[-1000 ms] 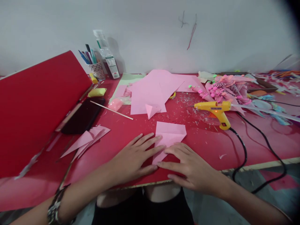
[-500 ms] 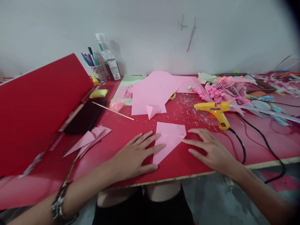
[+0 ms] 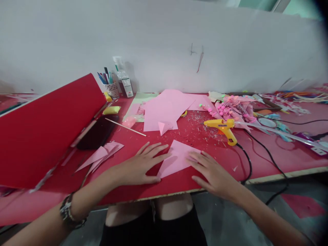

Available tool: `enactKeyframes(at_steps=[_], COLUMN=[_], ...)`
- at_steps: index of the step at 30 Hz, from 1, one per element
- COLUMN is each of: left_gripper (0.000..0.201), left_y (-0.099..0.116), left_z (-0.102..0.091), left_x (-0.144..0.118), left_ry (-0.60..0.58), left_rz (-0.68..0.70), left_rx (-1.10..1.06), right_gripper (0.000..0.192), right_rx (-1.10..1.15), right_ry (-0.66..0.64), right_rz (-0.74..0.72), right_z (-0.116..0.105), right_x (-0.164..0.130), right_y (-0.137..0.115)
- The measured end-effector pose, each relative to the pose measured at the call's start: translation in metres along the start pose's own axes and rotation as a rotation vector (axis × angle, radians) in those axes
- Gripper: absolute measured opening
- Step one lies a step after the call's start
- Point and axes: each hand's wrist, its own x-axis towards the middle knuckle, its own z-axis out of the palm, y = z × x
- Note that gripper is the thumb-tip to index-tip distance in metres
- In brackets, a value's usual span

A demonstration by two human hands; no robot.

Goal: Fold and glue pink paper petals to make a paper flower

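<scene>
Pink paper, folded to a pointed shape (image 3: 176, 159), lies flat on the red table (image 3: 205, 143) near its front edge, with a hand pressed on each side of it. The left hand (image 3: 142, 165) rests palm down with its fingers (image 3: 153, 150) spread apart, their tips on the left edge of the folded paper; nothing is gripped. The right hand (image 3: 214, 172) also lies flat with its fingers (image 3: 197, 159) splayed, their tips touching the paper's right edge, holding nothing. A wristwatch (image 3: 69, 212) sits on the left wrist.

Behind the folded paper, toward the wall, lies a loose pile of larger pink sheets (image 3: 166, 107), with a small pink folded cone (image 3: 164, 127) at its near edge. Just right of that pile a yellow glue gun (image 3: 222, 127) rests on the table with its nozzle pointing left, and its black cord (image 3: 246, 160) trails off the front edge. Further right is a heap of pink craft pieces (image 3: 234, 107). Left of the hands lie several narrow pink folded pieces (image 3: 102, 155), a black phone (image 3: 98, 133) and a thin wooden stick (image 3: 125, 127). A big red sheet (image 3: 43, 130) stands tilted at the far left. By the wall a cup of pens (image 3: 111, 87) stands beside a bottle (image 3: 123, 78). Small scraps are strewn over the table between the pile and the glue gun.
</scene>
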Motion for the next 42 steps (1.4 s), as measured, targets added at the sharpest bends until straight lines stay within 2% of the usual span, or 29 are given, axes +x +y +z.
enactKeyframes(at_steps=[4,8,11,13,17,21,24,27,30,33,39,42], left_gripper=[0.063,0.059,0.061,0.066,0.073,0.07,0.062,0.054,0.049,0.05,0.04,0.041], left_y=[0.018,0.044,0.048,0.043,0.031,0.039,0.047,0.048,0.042,0.04,0.053,0.052], left_z=[0.002,0.019,0.028,0.03,0.026,0.026,0.03,0.031,0.032,0.033,0.034,0.032], left_x=[-0.002,0.002,0.0,-0.005,-0.017,-0.017,-0.016,-0.018,-0.024,-0.026,-0.019,-0.019], left_ry=[0.115,0.178,0.167,0.153,0.14,0.183,0.196,0.193,0.178,0.191,0.215,0.212], left_rz=[-0.029,-0.153,-0.152,-0.106,-0.073,-0.092,-0.082,-0.088,-0.049,-0.014,-0.096,-0.081], left_rx=[0.041,0.09,0.097,0.099,0.084,0.054,0.052,0.059,0.099,0.152,0.174,0.159], right_gripper=[0.049,0.046,0.035,0.042,0.06,0.073,0.07,0.058,0.066,0.069,0.057,0.049], right_rx=[0.027,0.143,0.268,0.303,0.214,0.177,0.228,0.256,0.227,0.201,0.177,0.206], right_ry=[0.008,-0.016,-0.059,-0.055,-0.094,-0.084,-0.082,-0.097,-0.109,-0.1,-0.026,-0.021], right_rz=[0.093,0.115,0.011,-0.018,0.026,0.038,-0.025,-0.107,-0.133,-0.099,-0.013,-0.019], right_z=[0.003,-0.007,-0.018,-0.022,-0.017,-0.012,-0.015,-0.017,-0.012,-0.004,-0.003,-0.006], right_x=[0.008,0.022,0.028,0.028,0.021,0.016,0.016,0.017,0.017,0.018,0.018,0.017], right_y=[-0.029,-0.052,-0.045,-0.031,-0.01,-0.021,-0.033,-0.031,-0.023,-0.023,-0.043,-0.042])
